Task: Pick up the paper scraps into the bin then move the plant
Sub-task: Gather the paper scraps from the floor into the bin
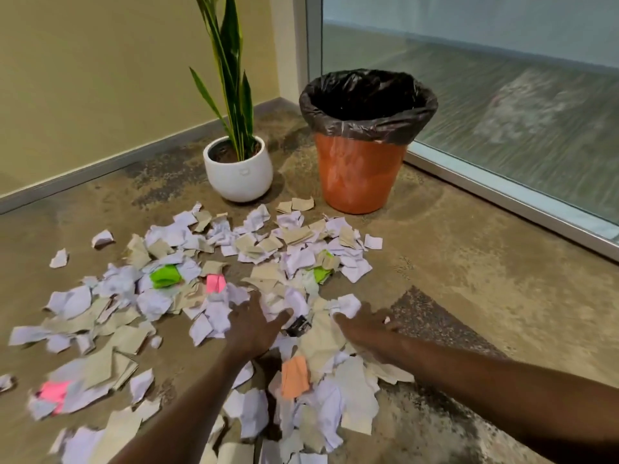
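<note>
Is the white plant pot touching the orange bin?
Apart. The head view shows a strip of bare floor between the white plant pot and the orange bin, with both bases standing separately.

Not much to report on the person, honestly: just two bare forearms coming in from the bottom of the shot, no sleeves reaching the wrists. Left hand (pixel 253 324) and right hand (pixel 363 328) are both bare too: no gloves, rings, watch or bands that I can spot.

Soft even indoor light, slight motion blur, perhaps wide-angle edge bending.
</note>
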`<action>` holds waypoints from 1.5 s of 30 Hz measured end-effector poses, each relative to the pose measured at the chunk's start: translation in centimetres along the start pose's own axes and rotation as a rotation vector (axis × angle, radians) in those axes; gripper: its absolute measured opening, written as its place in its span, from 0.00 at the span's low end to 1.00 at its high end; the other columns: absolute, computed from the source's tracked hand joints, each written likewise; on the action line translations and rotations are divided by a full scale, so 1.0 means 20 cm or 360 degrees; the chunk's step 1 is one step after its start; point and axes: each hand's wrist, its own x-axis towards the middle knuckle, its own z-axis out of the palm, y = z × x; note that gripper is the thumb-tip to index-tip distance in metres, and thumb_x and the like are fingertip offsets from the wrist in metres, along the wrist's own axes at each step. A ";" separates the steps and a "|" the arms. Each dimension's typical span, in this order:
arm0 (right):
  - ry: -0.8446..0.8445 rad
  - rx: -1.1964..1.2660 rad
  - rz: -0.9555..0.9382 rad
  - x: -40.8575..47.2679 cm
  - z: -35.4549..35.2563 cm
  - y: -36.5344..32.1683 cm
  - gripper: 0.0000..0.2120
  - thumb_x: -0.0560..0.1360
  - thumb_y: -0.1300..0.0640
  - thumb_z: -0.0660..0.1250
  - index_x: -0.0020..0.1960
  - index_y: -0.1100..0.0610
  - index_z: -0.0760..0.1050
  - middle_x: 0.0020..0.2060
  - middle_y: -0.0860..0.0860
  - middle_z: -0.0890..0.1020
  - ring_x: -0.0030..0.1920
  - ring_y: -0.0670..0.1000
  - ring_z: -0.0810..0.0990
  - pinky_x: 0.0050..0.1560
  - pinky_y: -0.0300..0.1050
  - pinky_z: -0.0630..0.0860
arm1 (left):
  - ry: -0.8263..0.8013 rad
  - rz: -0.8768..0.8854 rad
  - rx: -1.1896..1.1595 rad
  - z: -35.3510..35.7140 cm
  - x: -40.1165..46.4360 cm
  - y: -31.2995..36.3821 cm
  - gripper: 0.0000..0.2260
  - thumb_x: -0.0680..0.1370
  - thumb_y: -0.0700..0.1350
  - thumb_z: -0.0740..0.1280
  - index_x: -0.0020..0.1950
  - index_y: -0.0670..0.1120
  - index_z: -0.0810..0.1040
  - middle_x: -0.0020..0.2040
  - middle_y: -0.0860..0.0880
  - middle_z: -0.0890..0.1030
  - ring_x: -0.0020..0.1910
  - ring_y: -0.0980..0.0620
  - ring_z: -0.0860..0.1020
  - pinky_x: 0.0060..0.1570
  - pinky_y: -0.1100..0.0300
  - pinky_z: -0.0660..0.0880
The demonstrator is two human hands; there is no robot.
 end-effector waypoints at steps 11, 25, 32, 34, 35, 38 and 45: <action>-0.0211 -0.0704 -0.0913 0.14 -0.12 -0.11 0.62 0.63 0.27 0.72 0.81 0.49 0.37 0.80 0.59 0.43 0.79 0.66 0.44 0.75 0.67 0.54 | -0.0197 -0.0064 0.0064 -0.11 -0.03 -0.15 0.53 0.59 0.81 0.62 0.78 0.63 0.50 0.80 0.38 0.44 0.78 0.34 0.42 0.74 0.35 0.48; -0.0057 -0.1109 -0.1405 0.09 0.13 -0.09 0.54 0.57 0.41 0.82 0.73 0.44 0.54 0.72 0.60 0.59 0.70 0.67 0.59 0.58 0.64 0.70 | -0.0249 0.0636 0.0660 0.02 -0.21 -0.08 0.51 0.60 0.61 0.80 0.77 0.51 0.59 0.73 0.41 0.63 0.69 0.37 0.64 0.65 0.48 0.68; -0.0111 -0.0542 -0.1500 0.11 0.16 -0.04 0.30 0.61 0.52 0.82 0.57 0.50 0.70 0.54 0.52 0.67 0.52 0.58 0.72 0.43 0.46 0.71 | 0.0020 0.0826 0.0235 0.04 -0.25 -0.11 0.19 0.70 0.50 0.77 0.58 0.46 0.79 0.54 0.45 0.80 0.52 0.47 0.77 0.45 0.63 0.68; -0.0159 -0.0414 -0.1474 0.12 0.14 -0.04 0.29 0.62 0.55 0.82 0.59 0.53 0.73 0.52 0.51 0.69 0.51 0.55 0.73 0.44 0.44 0.70 | 0.0036 0.0717 0.0101 0.02 -0.25 -0.12 0.17 0.70 0.49 0.78 0.56 0.48 0.81 0.52 0.47 0.82 0.49 0.50 0.79 0.40 0.67 0.67; -0.0179 -0.0388 -0.1471 0.12 0.12 -0.04 0.28 0.62 0.56 0.82 0.59 0.55 0.75 0.52 0.52 0.72 0.50 0.54 0.74 0.44 0.43 0.69 | 0.0028 0.0648 0.0031 0.01 -0.24 -0.12 0.16 0.69 0.47 0.78 0.56 0.48 0.82 0.53 0.48 0.83 0.49 0.52 0.79 0.39 0.69 0.67; -0.0256 -0.0344 -0.1441 0.13 0.03 -0.08 0.23 0.62 0.58 0.81 0.55 0.59 0.79 0.50 0.53 0.79 0.49 0.52 0.76 0.42 0.43 0.69 | -0.0066 0.0487 -0.0124 -0.06 -0.22 -0.10 0.16 0.69 0.44 0.78 0.55 0.47 0.83 0.56 0.52 0.82 0.50 0.54 0.80 0.45 0.62 0.75; -0.0422 -0.0193 -0.1397 0.08 -0.22 -0.19 0.11 0.67 0.65 0.79 0.48 0.60 0.82 0.39 0.56 0.75 0.39 0.52 0.72 0.35 0.41 0.64 | 0.0056 0.0327 -0.0497 -0.23 -0.21 -0.09 0.11 0.66 0.44 0.79 0.43 0.55 0.82 0.45 0.56 0.83 0.43 0.57 0.80 0.36 0.63 0.72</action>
